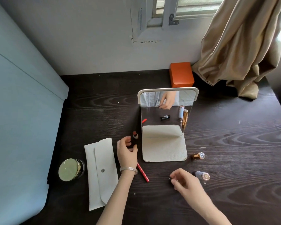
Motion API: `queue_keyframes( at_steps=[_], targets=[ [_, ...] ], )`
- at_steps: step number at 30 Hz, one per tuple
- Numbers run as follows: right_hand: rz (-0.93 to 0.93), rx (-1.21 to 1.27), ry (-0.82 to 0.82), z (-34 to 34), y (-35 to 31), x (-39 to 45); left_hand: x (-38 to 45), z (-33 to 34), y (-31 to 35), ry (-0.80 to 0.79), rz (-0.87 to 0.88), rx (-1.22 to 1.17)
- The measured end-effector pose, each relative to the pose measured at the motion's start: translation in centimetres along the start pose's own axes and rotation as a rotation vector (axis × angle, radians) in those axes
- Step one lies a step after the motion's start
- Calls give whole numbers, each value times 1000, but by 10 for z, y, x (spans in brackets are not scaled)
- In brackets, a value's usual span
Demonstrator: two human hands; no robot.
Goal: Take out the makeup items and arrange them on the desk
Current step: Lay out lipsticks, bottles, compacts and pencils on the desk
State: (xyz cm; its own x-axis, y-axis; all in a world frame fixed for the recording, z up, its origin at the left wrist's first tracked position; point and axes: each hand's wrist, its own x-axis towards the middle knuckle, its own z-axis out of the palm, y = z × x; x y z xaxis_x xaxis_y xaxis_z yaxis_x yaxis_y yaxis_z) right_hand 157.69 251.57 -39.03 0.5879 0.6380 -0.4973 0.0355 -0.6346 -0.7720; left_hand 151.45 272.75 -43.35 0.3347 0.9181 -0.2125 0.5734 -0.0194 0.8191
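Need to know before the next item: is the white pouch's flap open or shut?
Looks shut: the white pouch lies flat on the desk, its curved flap folded over the body. Cannot tell whether the snap is fastened.

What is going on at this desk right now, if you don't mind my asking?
A person is laying makeup out on a dark desk around a standing mirror. The left hand holds an uncapped lipstick beside the mirror; the right hand pinches a small dark item in front of it. A white pouch, a round compact and a red pencil lie to the left; a gold tube and a pale blue tube lie to the right.
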Motion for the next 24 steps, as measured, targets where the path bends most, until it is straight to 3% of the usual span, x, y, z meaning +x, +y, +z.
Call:
queue_keyframes(
  at_steps=[2, 5, 8, 10, 14, 19, 22, 24],
  targets=[
    [-77, -71, 136, -17, -4, -12, -21, -4, -1, -75, -42, 9],
    [-159, -130, 417, -43, 1, -26, -58, -2, -1, -376, -20, 47],
    [-160, -229, 549, -56, 16, -28, -86, 13, 3, -555, 43, 58],
    [-105, -304, 526, -60, 32, -24, -98, 23, 9, -625, 84, 91],
    [22, -300, 315, -61, 41, -17, -112, 37, 22, -701, 112, 127],
    [-45, -294, 385, -61, 23, -18, -119, 38, 30, -764, 211, 171],
    [-121, -134, 350, -63, 12, -22, -122, 28, 37, -803, 291, 188],
    [-126, 14, 301, -57, 2, -25, -123, 20, 41, -884, 244, 160]
  ],
)
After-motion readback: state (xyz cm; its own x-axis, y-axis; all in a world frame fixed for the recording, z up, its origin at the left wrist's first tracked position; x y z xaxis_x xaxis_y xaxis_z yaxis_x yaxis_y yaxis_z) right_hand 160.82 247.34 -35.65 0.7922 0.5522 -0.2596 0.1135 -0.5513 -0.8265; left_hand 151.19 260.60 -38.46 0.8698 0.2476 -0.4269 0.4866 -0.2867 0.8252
